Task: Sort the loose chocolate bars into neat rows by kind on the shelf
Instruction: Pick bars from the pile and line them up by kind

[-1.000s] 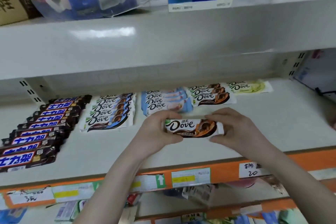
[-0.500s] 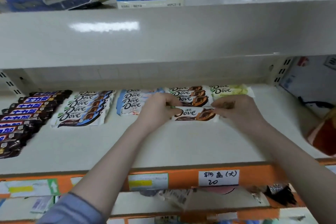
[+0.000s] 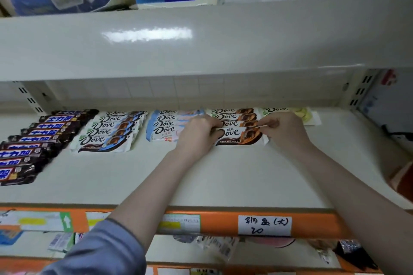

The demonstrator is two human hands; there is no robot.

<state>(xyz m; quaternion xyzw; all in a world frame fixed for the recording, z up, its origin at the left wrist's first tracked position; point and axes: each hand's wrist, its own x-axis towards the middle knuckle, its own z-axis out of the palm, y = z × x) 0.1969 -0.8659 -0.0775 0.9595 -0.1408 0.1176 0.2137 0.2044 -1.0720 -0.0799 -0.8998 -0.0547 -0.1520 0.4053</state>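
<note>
An orange-and-brown Dove bar (image 3: 238, 135) lies at the front of the row of same-kind Dove bars (image 3: 234, 116) on the white shelf (image 3: 201, 176). My left hand (image 3: 196, 134) grips its left end and my right hand (image 3: 283, 128) pinches its right end. Left of it runs a light-blue Dove row (image 3: 166, 126), then a blue-and-brown Dove row (image 3: 109, 131), then a long row of dark Snickers bars (image 3: 33, 140). A pale green Dove bar (image 3: 290, 114) lies behind my right hand, partly hidden.
The upper shelf's thick front (image 3: 201, 38) overhangs the bars and limits headroom. An orange price rail (image 3: 223, 223) with paper labels edges the shelf front. An orange-red object (image 3: 402, 178) sits at the right edge. The shelf's front half is bare.
Both hands carried the orange Dove bar from the shelf's front toward the back and set it down at the front of its matching row. The camera view shifted right.
</note>
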